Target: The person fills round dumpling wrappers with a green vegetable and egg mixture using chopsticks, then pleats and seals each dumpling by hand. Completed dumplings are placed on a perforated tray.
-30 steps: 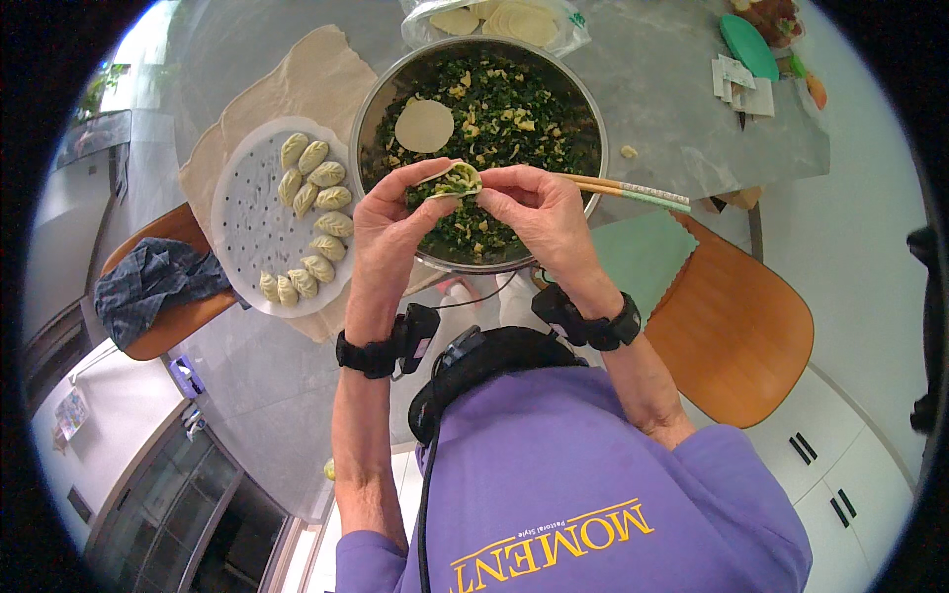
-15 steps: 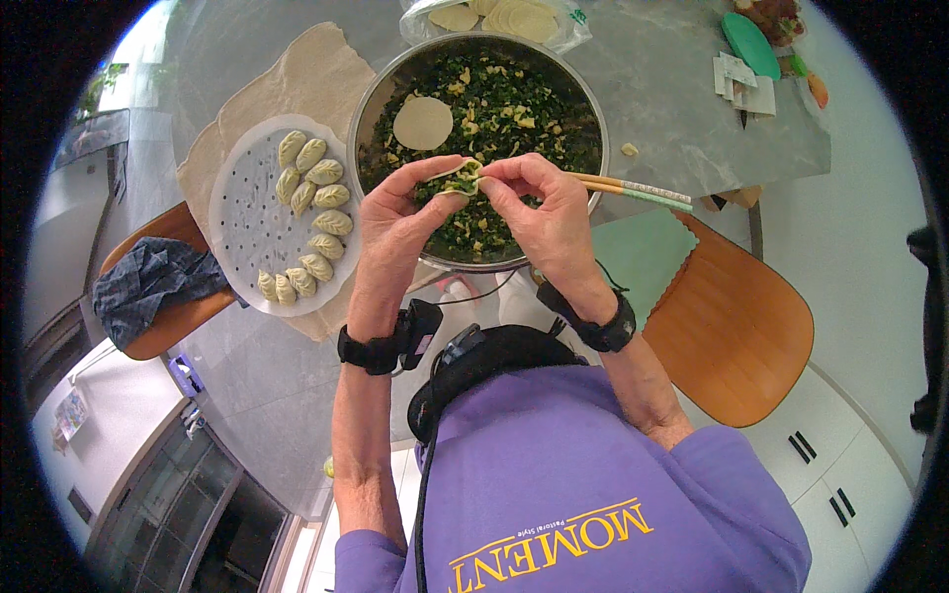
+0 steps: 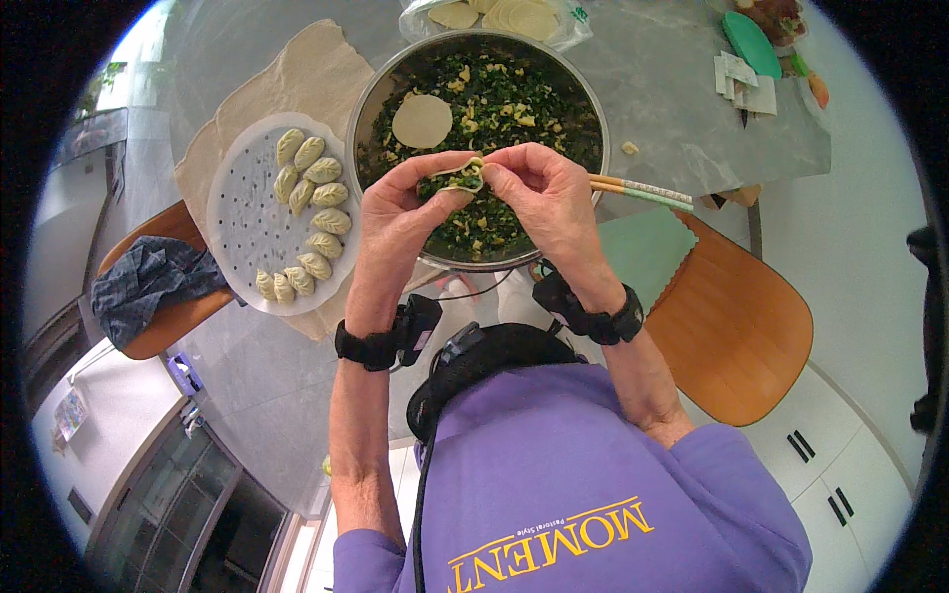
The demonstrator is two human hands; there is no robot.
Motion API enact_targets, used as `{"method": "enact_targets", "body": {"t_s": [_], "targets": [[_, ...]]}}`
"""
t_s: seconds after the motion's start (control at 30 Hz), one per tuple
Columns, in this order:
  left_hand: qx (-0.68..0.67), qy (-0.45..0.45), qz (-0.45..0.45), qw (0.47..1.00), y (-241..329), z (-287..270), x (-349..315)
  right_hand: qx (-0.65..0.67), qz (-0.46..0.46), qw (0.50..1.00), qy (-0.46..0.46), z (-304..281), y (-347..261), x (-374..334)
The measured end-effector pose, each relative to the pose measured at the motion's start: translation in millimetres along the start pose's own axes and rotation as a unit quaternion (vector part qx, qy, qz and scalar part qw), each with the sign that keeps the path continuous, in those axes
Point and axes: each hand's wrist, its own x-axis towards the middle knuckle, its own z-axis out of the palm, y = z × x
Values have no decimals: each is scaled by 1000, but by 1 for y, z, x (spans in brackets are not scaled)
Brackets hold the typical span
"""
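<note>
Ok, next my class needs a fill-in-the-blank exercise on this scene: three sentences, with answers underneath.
1. The bare left hand and bare right hand hold a pale, curved dough wrapper with ____ and yellow filling.
2. Pleated, pale-green dumplings lie on a white, round perforated sheet to the ____ of the wide steel bowl.
3. Slim tan-and-green chopsticks stick out past the bowl's ____ side.

Missing words: green; left; right.

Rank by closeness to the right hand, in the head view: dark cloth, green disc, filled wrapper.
1. Filled wrapper, touching the right hand.
2. Green disc, upper right, on the table.
3. Dark cloth, far left, on a chair.
</note>
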Motion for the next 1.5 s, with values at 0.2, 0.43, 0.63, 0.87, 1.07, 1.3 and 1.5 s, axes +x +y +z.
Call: {"method": "enact_targets", "body": {"t_s": [0.2,0.43,0.63,0.87,1.07,1.3,1.5], "targets": [[-7,24,-26,999,-4,-1,0,-121,-85,988,44,8,0,-7],[-3,28,-16,999,-7,-3,4,-70,-152,985,28,9,4,-8],[-10,7,-26,1000,-3,1,5,-147,-190,969,55,7,7,-5],[2,24,-140,990,12,5,14,-235,-242,940,56,7,7,-5],[36,16,-164,986,13,3,18,-269,-286,919,27,1,7,-2],[49,-2,-161,986,11,1,19,-197,-241,950,-17,-10,5,6],[49,-34,-139,988,14,1,20,-145,-139,978,-45,-14,3,8]]}}
